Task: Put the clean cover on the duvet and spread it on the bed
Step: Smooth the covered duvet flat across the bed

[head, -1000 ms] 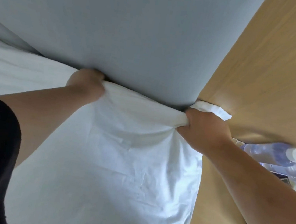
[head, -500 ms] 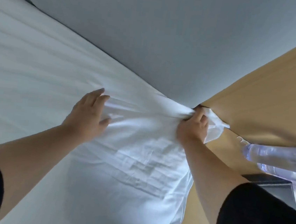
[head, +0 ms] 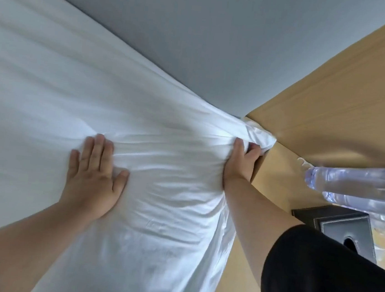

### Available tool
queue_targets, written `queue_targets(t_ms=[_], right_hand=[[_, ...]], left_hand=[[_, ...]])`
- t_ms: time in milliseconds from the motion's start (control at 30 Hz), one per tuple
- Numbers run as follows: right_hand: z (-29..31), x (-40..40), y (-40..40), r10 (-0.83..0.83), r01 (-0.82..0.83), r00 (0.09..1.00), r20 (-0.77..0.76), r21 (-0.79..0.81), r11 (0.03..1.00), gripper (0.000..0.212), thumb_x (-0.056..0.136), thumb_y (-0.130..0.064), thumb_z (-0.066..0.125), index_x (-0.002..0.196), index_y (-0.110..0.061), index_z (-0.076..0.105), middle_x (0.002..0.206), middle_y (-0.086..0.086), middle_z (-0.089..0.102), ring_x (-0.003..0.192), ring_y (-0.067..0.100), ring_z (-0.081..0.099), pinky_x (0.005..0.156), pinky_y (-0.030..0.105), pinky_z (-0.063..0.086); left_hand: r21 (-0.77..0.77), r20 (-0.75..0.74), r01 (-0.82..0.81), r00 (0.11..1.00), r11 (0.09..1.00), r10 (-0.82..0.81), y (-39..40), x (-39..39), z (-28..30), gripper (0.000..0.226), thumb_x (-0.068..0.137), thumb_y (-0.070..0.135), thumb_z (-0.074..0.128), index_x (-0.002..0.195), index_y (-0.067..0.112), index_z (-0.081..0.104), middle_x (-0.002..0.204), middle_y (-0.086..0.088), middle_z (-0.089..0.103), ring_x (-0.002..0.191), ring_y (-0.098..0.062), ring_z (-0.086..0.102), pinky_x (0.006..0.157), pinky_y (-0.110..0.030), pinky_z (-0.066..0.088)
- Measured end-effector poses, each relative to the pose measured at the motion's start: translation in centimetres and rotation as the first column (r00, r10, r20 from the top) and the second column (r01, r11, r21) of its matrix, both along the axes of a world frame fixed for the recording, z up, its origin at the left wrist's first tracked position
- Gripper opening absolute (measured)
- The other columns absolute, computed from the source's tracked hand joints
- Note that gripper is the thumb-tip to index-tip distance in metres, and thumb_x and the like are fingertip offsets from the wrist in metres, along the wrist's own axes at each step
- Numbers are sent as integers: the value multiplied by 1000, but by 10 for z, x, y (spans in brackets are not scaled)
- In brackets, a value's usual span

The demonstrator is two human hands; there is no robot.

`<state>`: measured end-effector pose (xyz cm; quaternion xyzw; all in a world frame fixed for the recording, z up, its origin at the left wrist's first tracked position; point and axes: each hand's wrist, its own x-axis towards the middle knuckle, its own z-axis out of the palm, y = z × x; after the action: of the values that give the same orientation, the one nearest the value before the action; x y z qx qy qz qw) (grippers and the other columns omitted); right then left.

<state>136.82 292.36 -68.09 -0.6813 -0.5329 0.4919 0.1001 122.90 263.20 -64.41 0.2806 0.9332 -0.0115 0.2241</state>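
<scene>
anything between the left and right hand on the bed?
Head view: only wrinkled white duvet cover lies between the flat left hand and the right hand gripping its corner; nothing else sits there.

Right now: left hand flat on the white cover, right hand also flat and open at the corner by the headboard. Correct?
Not quite. In the head view the left hand does lie flat on the white cover, but the right hand is not flat: its fingers and thumb pinch the bunched corner by the headboard.
</scene>
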Motion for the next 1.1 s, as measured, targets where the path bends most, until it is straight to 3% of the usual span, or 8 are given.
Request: queue_targets(t_ms=[100,233,367,500,633,800,933,1100], right_hand=[[6,-7,16,-67,66,998,-4,-140,988,89,79,-73,44,158,-35,25,157,-6,40,143,25,38,119,46,28],[40,-20,6,-67,88,986,153,-137,987,56,100,-41,47,145,-8,46,147,13,52,129,32,54,105,42,47],[97,-20,-64,406,-447,895,186,334,830,65,89,-21,53,151,-9,37,163,9,28,149,28,28,122,40,24],[94,-70,-109,916,-869,257,309,489,79,62,82,-14,66,143,-11,53,157,14,40,149,33,31,123,46,23],[66,-116,-147,849,-970,54,526,230,-81,64,94,-35,49,155,-29,34,166,6,22,155,25,12,124,49,5],[71,-28,-238,794,-810,-471,385,169,-562,62,100,-33,39,160,-27,26,170,5,13,157,21,5,125,53,-6],[83,-57,-254,763,-698,-455,459,349,-626,64,90,-31,60,151,-18,47,161,9,38,150,27,32,120,59,25],[70,-249,-197,822,-852,-117,557,369,-372,68,100,-43,46,161,-23,23,170,6,11,156,21,11,126,44,7]], left_hand=[[-51,32,5,999,999,-4,1,-9,-11,93,83,68,-1,160,17,-9,161,5,-30,144,-9,-36,113,-31,-31],[-87,81,4,997,996,3,-5,-10,-2,91,84,68,-2,160,19,-10,156,8,-34,139,-6,-41,113,-31,-32],[48,93,-88,992,995,83,-14,34,31,85,90,60,16,160,10,18,168,-7,10,155,-19,1,125,-44,-4],[170,200,32,978,985,-66,-34,142,54,71,89,56,43,148,17,48,158,-5,42,150,-26,29,118,-52,16],[267,237,129,952,955,-195,-50,203,63,49,85,46,54,128,27,64,144,4,57,139,-23,49,111,-44,27],[321,68,-197,980,926,185,-135,161,76,29,77,23,52,95,11,72,111,-7,68,101,-32,68,97,-37,42],[137,-29,-334,940,933,341,-206,110,81,48,81,29,44,109,1,71,123,-16,66,110,-38,65,104,-45,36],[54,15,-278,961,959,278,-194,62,57,83,100,61,19,140,-2,55,150,-17,49,140,-33,45,118,-41,18]])
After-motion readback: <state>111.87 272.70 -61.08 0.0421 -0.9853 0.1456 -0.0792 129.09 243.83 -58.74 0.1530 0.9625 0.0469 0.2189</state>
